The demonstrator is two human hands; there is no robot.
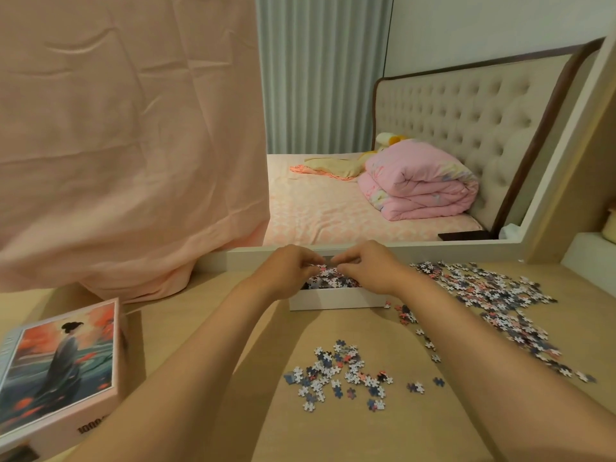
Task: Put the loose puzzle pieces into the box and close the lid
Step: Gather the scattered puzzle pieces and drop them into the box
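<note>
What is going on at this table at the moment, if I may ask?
A person is packing a jigsaw away. The left hand and right hand meet over the open white box, fingers curled above the pieces in it. Many loose puzzle pieces lie on the table: a small pile in front, a larger spread on the right. The lid lies off to the left.

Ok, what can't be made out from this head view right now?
- White box: head view, both hands cover its inside; fill level unknown.
- Left hand and right hand: curled fingers hide whatever they hold.
- Pictured lid: cut off by the left edge; side print partly hidden by the left forearm.
- Loose puzzle pieces: too small to count.
</note>
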